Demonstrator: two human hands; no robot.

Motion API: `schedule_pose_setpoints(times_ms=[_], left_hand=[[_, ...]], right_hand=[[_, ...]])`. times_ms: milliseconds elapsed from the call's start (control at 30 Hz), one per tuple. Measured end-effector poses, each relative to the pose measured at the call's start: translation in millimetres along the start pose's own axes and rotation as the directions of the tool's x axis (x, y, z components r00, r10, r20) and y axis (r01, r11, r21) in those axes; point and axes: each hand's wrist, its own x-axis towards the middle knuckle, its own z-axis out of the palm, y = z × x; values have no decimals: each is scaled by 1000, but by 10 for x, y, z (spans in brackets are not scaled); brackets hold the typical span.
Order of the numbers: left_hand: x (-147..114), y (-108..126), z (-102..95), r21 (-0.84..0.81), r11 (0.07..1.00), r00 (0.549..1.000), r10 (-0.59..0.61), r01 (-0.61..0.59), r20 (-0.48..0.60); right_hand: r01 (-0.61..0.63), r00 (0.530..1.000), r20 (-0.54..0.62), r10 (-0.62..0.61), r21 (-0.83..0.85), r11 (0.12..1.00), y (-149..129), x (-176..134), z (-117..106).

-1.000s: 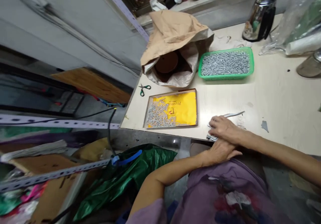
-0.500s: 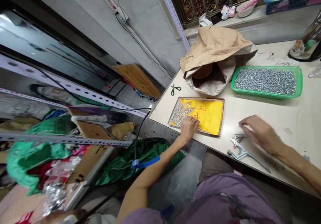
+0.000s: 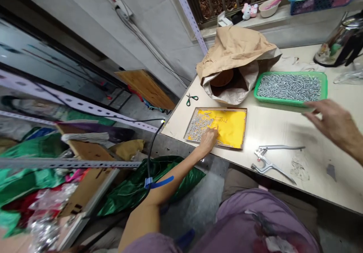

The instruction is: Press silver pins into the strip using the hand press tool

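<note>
My left hand [image 3: 208, 139] rests over the shallow tray [image 3: 244, 132], its fingers curled together; what they hold, if anything, is hidden. Loose small metal pins [image 3: 198, 126] lie at the tray's left side, on a yellow sheet [image 3: 231, 132] with printing. My right hand [image 3: 336, 122] hovers at the front right corner of a green plastic tub [image 3: 323, 88], thumb and fingers apart with nothing visible between them. Many similar silvery pins [image 3: 289, 87] fill that tub. Between the hands, nearer the front edge, a metal hand-press plier [image 3: 268, 163] lies on the table with its handles spread.
A brown paper sack [image 3: 241, 45] lies with its mouth facing me behind the tray. Green-handled scissors [image 3: 191, 99] are at the table's left edge. A glass kettle [image 3: 342, 41] stands at the back right. A black cable [image 3: 151, 151] hangs left of the table, beside metal shelving.
My right hand has moved away from the plier, up and right to the green tub, and its fingers have spread. My left hand stays over the tray. The view has shifted slightly.
</note>
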Motion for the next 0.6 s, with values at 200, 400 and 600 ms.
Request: schedule_pose_setpoints(times_ms=[200, 400, 600], left_hand=[[-176, 248, -79, -297, 946, 985, 92, -131, -144], [-405, 1038, -105, -866, 476, 958, 139, 156, 249], [-412, 1347, 48, -872, 271, 902, 33, 407, 431]], right_hand=[[39, 957, 274, -93, 197, 980, -526, -978, 326], [-22, 933, 357, -40, 168, 986, -660, -1360, 432], [-2, 908, 417, -45, 112, 994, -764, -1372, 437]])
